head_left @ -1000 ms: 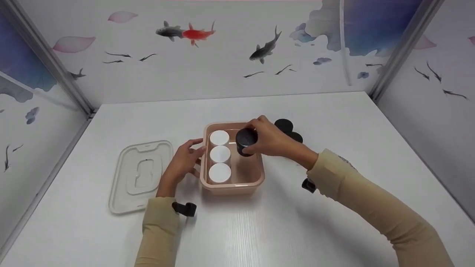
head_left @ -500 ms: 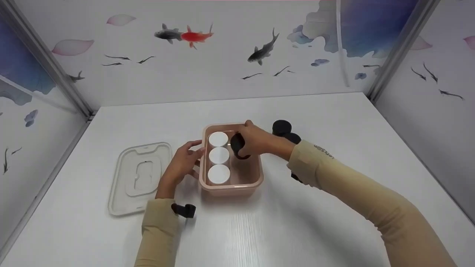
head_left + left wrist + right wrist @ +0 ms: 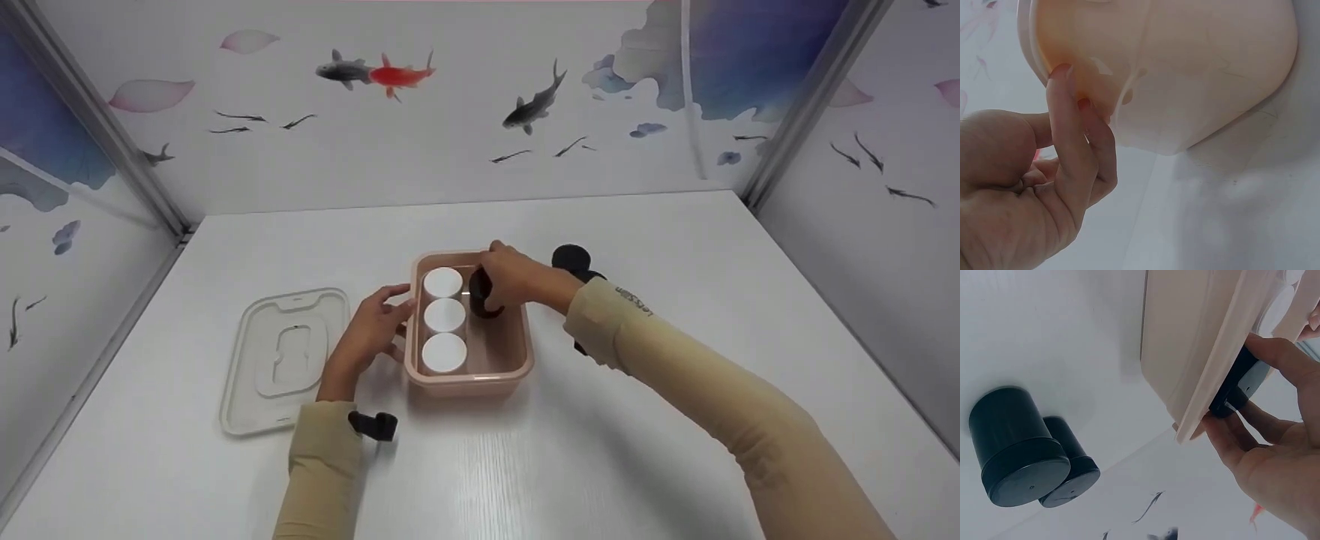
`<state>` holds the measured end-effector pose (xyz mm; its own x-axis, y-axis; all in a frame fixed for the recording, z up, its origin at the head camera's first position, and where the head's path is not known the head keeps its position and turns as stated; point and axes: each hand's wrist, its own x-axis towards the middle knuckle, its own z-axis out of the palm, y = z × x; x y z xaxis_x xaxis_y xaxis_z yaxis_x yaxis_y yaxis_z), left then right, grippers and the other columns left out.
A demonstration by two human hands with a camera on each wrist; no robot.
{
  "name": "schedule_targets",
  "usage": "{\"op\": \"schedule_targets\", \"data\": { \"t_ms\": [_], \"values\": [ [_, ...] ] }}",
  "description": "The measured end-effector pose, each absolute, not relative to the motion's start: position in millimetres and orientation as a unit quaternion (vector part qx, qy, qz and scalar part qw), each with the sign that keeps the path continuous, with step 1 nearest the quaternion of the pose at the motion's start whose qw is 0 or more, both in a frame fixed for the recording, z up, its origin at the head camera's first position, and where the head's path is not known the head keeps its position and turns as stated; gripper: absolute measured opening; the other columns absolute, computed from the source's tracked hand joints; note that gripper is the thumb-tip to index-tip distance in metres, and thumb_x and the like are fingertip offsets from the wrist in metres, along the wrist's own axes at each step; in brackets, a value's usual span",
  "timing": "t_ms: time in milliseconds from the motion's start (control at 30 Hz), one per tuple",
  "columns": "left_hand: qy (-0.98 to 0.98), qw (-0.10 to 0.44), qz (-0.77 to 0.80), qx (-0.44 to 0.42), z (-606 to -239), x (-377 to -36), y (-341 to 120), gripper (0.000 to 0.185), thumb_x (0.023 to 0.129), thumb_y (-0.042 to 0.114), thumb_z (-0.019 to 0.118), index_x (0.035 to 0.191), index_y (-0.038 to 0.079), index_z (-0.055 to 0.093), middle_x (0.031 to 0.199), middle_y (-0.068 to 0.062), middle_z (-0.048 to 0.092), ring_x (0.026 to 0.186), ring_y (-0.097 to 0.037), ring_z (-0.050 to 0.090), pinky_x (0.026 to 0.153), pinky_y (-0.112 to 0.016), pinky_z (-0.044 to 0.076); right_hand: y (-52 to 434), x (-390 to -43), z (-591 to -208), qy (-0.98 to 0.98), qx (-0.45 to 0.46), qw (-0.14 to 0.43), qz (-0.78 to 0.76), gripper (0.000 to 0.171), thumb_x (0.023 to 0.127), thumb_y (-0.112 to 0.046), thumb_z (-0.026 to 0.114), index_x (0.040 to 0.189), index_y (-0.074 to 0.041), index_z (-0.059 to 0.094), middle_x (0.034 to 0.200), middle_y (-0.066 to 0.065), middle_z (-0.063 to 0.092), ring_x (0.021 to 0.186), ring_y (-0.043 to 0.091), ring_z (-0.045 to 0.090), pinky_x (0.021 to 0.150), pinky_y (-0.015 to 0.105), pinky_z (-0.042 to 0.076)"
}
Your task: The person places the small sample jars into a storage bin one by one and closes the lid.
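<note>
Right hand [image 3: 514, 279] near white jars [image 3: 445, 315]

Held black cylinder [image 3: 478, 297] in right hand [image 3: 513, 277], inside pink box [image 3: 471, 379], beside three white cylinders [image 3: 445, 316], touched box with left hand [image 3: 373, 322], showed pale lid [image 3: 285, 361] at left, two other black cylinders [image 3: 571, 258] at right.

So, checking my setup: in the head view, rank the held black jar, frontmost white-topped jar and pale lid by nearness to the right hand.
1. Black jar: in the right hand, partly in tub.
2. Frontmost white-topped jar: tub's left side.
3. Pale lid: left of tub.
</note>
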<state>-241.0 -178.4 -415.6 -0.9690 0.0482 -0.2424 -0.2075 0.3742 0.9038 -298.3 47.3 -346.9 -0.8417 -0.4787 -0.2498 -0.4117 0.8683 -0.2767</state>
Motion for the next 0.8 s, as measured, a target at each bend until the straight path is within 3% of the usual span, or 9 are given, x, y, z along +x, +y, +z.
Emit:
{"op": "schedule_targets", "data": {
  "t_ms": [267, 800],
  "values": [
    [0.818, 0.115, 0.561, -0.045, -416.8, -240.8, -179.1, 0.05, 0.106, 0.033, 0.05, 0.152, 0.017, 0.04, 0.123, -0.018, 0.065, 0.092, -0.019, 0.069, 0.056, -0.027, 0.06, 44.0, -303.2, -346.9, 0.96, -0.244, 0.117, -0.072, 0.056, 0.084, -0.012, 0.077, 0.135, 0.003, 0.056, 0.132, 0.022, 0.051, 0.117, 0.031, 0.054, 0.098, 0.042, 0.056],
    [0.815, 0.116, 0.566, -0.053, -417.1, -241.7, -177.5, 0.05, 0.106, 0.033, 0.05, 0.152, 0.016, 0.04, 0.122, -0.018, 0.064, 0.091, -0.019, 0.068, 0.054, -0.027, 0.06, 40.7, -308.6, -366.1, 0.96, -0.258, 0.108, -0.03, 0.052, 0.087, -0.016, 0.078, 0.132, 0.003, 0.06, 0.133, 0.023, 0.054, 0.118, 0.031, 0.055, 0.102, 0.043, 0.055]
  ]
}}
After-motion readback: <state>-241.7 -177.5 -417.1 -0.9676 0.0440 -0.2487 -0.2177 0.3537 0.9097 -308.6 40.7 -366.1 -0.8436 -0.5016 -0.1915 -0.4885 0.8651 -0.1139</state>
